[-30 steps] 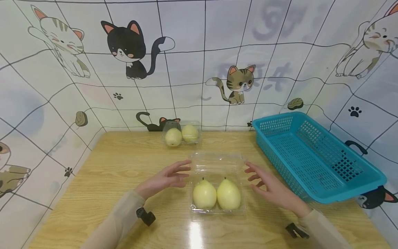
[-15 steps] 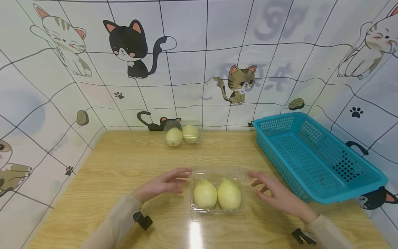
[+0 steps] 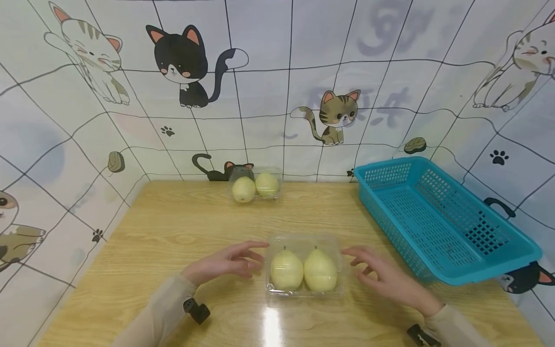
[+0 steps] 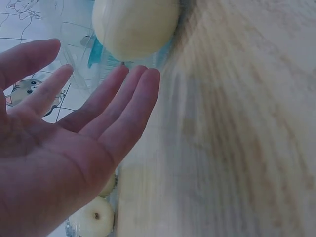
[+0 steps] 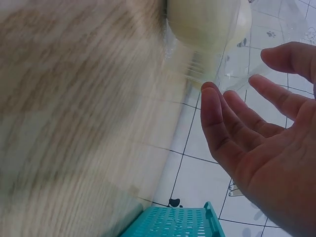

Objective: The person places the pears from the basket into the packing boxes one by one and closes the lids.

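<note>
A clear plastic clamshell box (image 3: 303,240) stands on the wooden table with two pale yellow pears, a left pear (image 3: 286,271) and a right pear (image 3: 320,271), side by side inside. Its transparent lid is over the pears; whether it is fully down I cannot tell. My left hand (image 3: 223,262) is at the box's left side, fingers spread and relaxed, fingertips close to the back corner. On the opposite side, my right hand (image 3: 383,274) mirrors it, its fingertips near the plastic. Contact is unclear in both wrist views. Neither hand grips anything.
Against the back wall sits another clear box with two more pears (image 3: 244,189). A teal slotted basket (image 3: 442,221) takes up the right side of the table. Cat-printed cloth (image 3: 260,96) hangs behind.
The box's lid, standing open at the back a second ago, has swung forward over the pears. Both hands have come slightly toward the front, staying beside the box.
</note>
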{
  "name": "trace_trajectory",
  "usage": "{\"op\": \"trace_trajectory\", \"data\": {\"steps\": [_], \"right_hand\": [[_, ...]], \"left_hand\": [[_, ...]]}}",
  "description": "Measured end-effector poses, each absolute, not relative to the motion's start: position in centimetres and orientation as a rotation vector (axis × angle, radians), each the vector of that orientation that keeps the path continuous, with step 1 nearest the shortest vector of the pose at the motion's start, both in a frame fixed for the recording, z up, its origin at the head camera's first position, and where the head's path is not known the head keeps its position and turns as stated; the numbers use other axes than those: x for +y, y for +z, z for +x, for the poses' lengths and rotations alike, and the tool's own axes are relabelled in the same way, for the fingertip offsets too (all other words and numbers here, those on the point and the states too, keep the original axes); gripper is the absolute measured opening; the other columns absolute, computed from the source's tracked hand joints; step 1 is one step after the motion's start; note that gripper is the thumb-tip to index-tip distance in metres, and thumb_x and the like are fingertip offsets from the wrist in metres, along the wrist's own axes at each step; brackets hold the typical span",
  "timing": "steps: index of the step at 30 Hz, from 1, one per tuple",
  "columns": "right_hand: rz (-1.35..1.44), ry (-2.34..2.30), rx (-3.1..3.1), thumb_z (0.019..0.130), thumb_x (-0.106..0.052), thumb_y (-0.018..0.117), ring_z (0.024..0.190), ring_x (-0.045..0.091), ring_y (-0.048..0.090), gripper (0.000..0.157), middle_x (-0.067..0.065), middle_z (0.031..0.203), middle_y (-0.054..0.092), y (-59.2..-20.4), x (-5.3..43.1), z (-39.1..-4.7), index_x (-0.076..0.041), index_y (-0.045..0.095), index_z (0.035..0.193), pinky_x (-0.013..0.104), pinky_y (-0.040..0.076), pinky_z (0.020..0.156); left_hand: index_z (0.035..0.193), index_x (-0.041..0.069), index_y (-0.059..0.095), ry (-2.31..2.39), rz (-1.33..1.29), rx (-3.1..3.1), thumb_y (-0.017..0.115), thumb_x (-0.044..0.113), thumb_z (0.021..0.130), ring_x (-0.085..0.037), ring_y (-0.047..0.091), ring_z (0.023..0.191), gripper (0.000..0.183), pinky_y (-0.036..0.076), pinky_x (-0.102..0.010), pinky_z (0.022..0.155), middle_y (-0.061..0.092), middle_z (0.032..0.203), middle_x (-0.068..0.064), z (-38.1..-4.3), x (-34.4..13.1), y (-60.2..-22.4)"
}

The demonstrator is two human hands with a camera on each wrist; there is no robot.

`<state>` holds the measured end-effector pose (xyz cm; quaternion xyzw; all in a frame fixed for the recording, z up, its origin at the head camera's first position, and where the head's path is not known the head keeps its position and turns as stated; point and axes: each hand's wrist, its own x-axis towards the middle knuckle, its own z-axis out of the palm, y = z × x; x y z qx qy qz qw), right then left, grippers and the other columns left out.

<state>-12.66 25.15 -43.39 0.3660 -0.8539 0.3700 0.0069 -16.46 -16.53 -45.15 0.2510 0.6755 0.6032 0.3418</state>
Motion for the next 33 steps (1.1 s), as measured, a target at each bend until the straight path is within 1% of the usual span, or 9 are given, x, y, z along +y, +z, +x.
{"op": "trace_trajectory", "data": {"steps": [5,10,15,18,22,26,28,33], "right_hand": [[1.21,1.145,-2.639,0.087,0.008,0.062,0.096,0.026,0.062,0.051,0.018,0.126,0.055,-43.7,25.1,-12.5,0.0,0.048,0.135,0.03,0.055,0.069],[1.227,1.245,-2.7,0.093,0.004,0.058,0.098,0.028,0.062,0.048,0.02,0.124,0.056,-44.0,25.1,-12.4,0.002,0.044,0.138,0.032,0.055,0.072],[1.151,1.38,-2.817,0.098,-0.005,0.055,0.1,0.027,0.062,0.047,0.018,0.121,0.058,-44.2,25.2,-12.3,0.002,0.04,0.142,0.033,0.054,0.076],[1.112,1.516,-2.844,0.099,-0.007,0.054,0.101,0.021,0.062,0.049,0.017,0.118,0.059,-44.5,25.2,-12.4,0.002,0.037,0.144,0.032,0.054,0.078],[1.096,1.741,-2.8,0.098,-0.005,0.053,0.101,0.016,0.061,0.053,0.019,0.115,0.058,-45.0,25.2,-12.6,0.005,0.031,0.146,0.032,0.054,0.079],[1.073,1.91,-2.748,0.099,-0.004,0.052,0.099,0.017,0.062,0.057,0.024,0.114,0.057,-45.3,25.1,-12.7,0.007,0.024,0.148,0.035,0.055,0.078],[1.069,1.961,-2.722,0.099,-0.002,0.051,0.096,0.018,0.062,0.058,0.026,0.113,0.056,-45.4,25.0,-12.7,0.008,0.022,0.148,0.037,0.056,0.076],[1.01,2.083,-2.714,0.098,-0.004,0.053,0.088,0.021,0.063,0.065,0.025,0.11,0.053,-45.4,24.7,-12.4,0.006,0.016,0.15,0.036,0.056,0.073]], "left_hand": [[0.15,0.024,0.034,1.549,0.642,1.763,0.055,0.016,0.096,-0.032,0.056,0.116,0.059,0.048,-0.043,0.094,0.05,0.135,-0.017,-16.2,-16.6,-45.5],[0.152,0.021,0.028,1.555,0.653,1.736,0.052,0.011,0.095,-0.034,0.056,0.115,0.062,0.048,-0.045,0.094,0.051,0.132,-0.018,-15.8,-16.5,-45.6],[0.153,0.021,0.026,1.561,0.632,1.733,0.051,0.009,0.095,-0.033,0.056,0.114,0.065,0.049,-0.044,0.093,0.054,0.13,-0.019,-15.5,-16.3,-45.5],[0.153,0.023,0.026,1.557,0.62,1.738,0.052,0.01,0.095,-0.033,0.059,0.111,0.065,0.05,-0.042,0.092,0.06,0.124,-0.016,-15.3,-16.2,-45.7],[0.152,0.024,0.024,1.569,0.623,1.708,0.05,0.01,0.096,-0.036,0.061,0.107,0.064,0.05,-0.041,0.091,0.067,0.114,-0.014,-15.2,-16.0,-46.0],[0.153,0.022,0.02,1.609,0.627,1.649,0.047,0.008,0.099,-0.04,0.061,0.105,0.062,0.051,-0.046,0.09,0.067,0.11,-0.018,-15.0,-15.8,-46.2],[0.153,0.022,0.019,1.625,0.621,1.632,0.047,0.007,0.099,-0.041,0.061,0.104,0.063,0.051,-0.047,0.09,0.067,0.109,-0.02,-14.9,-15.8,-46.3],[0.155,0.024,0.014,1.634,0.625,1.618,0.047,0.007,0.099,-0.041,0.062,0.103,0.067,0.051,-0.047,0.09,0.066,0.108,-0.022,-14.5,-15.6,-46.3]]}}
